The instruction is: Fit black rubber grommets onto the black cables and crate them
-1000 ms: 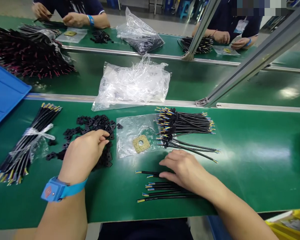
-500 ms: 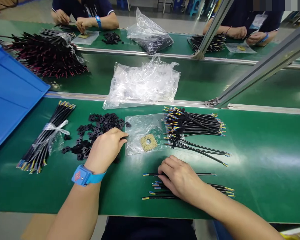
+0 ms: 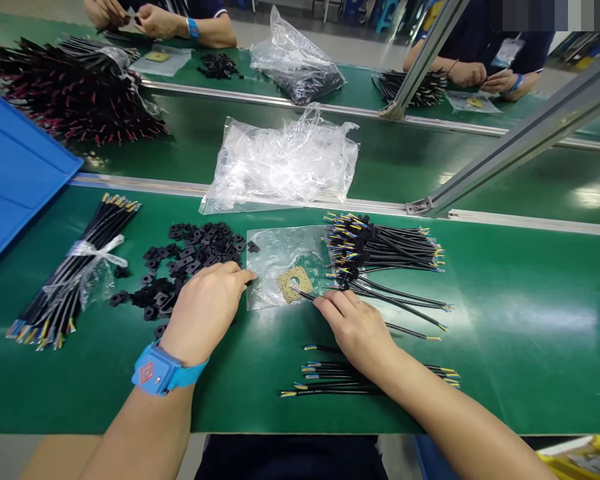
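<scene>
My right hand (image 3: 363, 333) is closed on a black cable (image 3: 413, 331); the cable's stripped left end rests at the hole of a yellow sponge (image 3: 303, 281). This damp-looking sponge lies on a clear plastic bag (image 3: 263, 293). My left hand (image 3: 205, 300), wearing a blue wrist strap, pinches a small black part (image 3: 250, 283), mostly hidden by the fingers. Beneath and behind that hand spreads a pile of small black square parts with holes (image 3: 205, 243). Several loose black cables (image 3: 330, 393) lie below my right hand. Cables with black parts on their ends (image 3: 400, 247) are stacked beyond it.
At the left lie a tied cable bundle (image 3: 75, 267) and a blue bin (image 3: 20, 173). A crumpled clear bag (image 3: 285, 160) sits across the metal rail, and a slanted metal post (image 3: 525, 127) rises at the right. Two people work across the bench with cables.
My right hand has lifted one cable from the loose row and moved it up and left to the sponge. My left hand stays beside the bag, still pinched.
</scene>
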Motion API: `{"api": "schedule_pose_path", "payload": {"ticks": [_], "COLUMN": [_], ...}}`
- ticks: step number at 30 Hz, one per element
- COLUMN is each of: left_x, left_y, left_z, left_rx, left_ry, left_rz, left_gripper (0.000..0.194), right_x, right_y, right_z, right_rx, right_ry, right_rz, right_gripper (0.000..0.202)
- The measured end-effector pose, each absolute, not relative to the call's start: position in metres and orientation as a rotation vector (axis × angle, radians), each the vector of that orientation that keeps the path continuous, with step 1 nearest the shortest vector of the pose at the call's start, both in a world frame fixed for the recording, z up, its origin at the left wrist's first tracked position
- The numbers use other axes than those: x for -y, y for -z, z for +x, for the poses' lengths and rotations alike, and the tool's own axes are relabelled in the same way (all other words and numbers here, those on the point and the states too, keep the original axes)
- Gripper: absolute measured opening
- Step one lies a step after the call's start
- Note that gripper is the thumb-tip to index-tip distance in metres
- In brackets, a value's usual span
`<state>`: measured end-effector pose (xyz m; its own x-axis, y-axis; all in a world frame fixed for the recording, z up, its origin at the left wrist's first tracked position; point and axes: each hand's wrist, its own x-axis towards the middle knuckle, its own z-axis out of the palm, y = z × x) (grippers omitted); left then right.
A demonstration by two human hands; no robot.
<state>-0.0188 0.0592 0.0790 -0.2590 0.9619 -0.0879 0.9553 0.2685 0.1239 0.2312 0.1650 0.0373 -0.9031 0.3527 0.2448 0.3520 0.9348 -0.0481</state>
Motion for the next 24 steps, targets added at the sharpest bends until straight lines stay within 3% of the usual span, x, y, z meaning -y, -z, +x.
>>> {"api": "schedule_pose_path", "payload": {"ticks": [6,11,18,24], "left_x": [-0.065,-0.071,-0.075,-0.075], "left_y": [-0.081,-0.079,-0.069,-0.074], "left_z": [-0.013,-0.002,0.017,0.021], "left_rx": [-2.239,-1.730,-1.300,-1.314], "left_ry": [-0.754,-1.285,-1.383,-1.352], "left_rz": [1.558,1.119,0.809,0.756], "left_gripper": [0.032,0.035,0.036,0.032], "right_x": [-0.169,-0.174,-0.169,-0.169], "right_y": [-0.041,-0.054,-0.069,-0.063], "right_z": [0.237,0.245,0.249,0.251], "right_rx": [2.789,2.511,2.361,2.393], "right_ry": [0.027,-0.262,-0.269,-0.167], "right_rz": [-0.530,-0.514,-0.431,-0.384], "right_gripper": [0.035,0.040,0.052,0.042]}}
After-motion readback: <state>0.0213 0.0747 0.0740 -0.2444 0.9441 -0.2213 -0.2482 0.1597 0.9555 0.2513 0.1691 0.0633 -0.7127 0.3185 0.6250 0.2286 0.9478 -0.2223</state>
